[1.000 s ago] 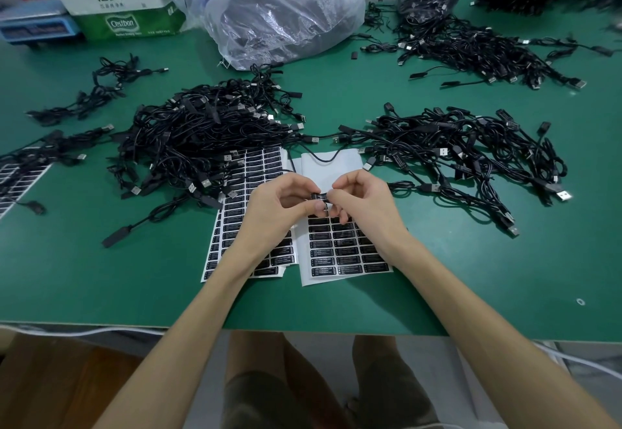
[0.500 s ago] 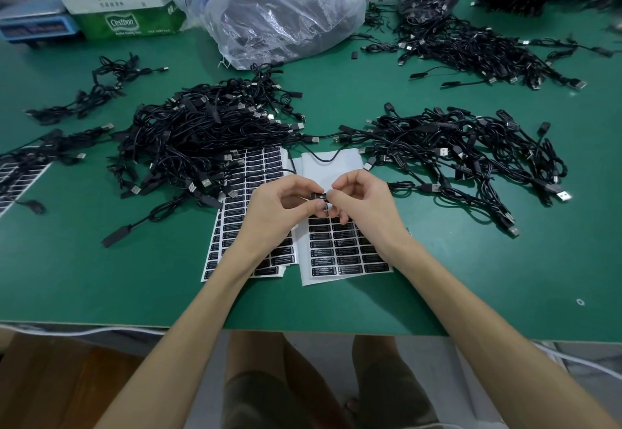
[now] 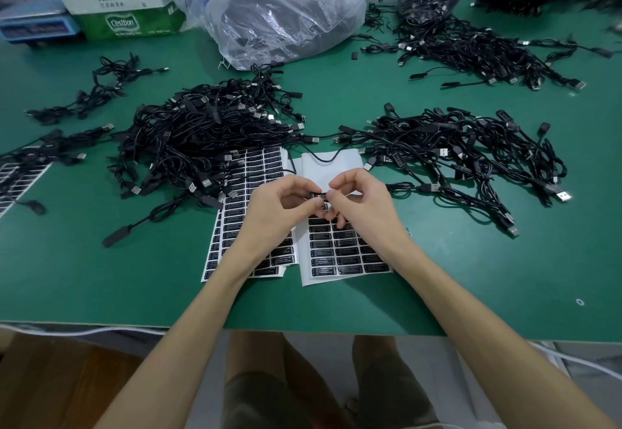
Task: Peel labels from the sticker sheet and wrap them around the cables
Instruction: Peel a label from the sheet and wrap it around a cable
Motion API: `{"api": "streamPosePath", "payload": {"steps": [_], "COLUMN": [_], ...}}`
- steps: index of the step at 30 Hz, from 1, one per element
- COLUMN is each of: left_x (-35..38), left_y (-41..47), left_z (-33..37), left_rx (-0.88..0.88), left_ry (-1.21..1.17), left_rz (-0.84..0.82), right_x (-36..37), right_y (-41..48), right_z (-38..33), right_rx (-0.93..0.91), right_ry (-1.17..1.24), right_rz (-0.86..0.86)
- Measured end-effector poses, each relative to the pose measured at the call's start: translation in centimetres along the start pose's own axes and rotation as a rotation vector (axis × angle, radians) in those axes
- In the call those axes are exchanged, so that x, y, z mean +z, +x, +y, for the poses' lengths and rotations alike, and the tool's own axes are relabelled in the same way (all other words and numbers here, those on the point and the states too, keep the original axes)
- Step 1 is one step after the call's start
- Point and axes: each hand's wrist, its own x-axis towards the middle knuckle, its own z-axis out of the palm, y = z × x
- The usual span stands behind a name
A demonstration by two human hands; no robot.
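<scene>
My left hand (image 3: 279, 213) and my right hand (image 3: 361, 206) meet above the sticker sheets, both pinching a small black cable part with a label (image 3: 318, 197) between thumbs and fingertips. Its thin black cable (image 3: 319, 159) runs back over the white top of the right sticker sheet (image 3: 350, 257), whose lower half holds rows of black labels. A fuller left sticker sheet (image 3: 242, 206) lies beside it, partly under my left hand. How far the label goes round the part is hidden by my fingers.
A big heap of black USB cables (image 3: 208, 136) lies at the left, another heap (image 3: 464, 149) at the right, more (image 3: 471, 48) at the back. A clear plastic bag (image 3: 286, 14) and a green carton (image 3: 128, 21) stand behind. Another sheet (image 3: 16, 179) lies at the left edge.
Both hands stay in the same place; only the fingertips have shifted slightly on the small black part. Another person's hands at the far right corner have moved.
</scene>
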Motion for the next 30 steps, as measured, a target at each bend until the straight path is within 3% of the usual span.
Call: {"api": "streamPosePath", "payload": {"steps": [15,23,30], "left_x": [-0.12,-0.11,-0.21], "left_y": [0.15,0.24,0.28], "left_z": [-0.16,-0.09,0.05], "left_rx": [0.002,-0.004,-0.02], "left_ry": [0.012,0.055,0.005], "left_rz": [-0.006,0.016,0.03], "right_x": [0.15,-0.14,0.0], "right_y": [-0.52,-0.49,-0.43], "right_z": [-0.59,-0.76,-0.5], "right_rx": [0.001,0.031,-0.009], "right_ry": [-0.044,-0.011,-0.113], "right_rz": [-0.029,0.049,-0.075]}}
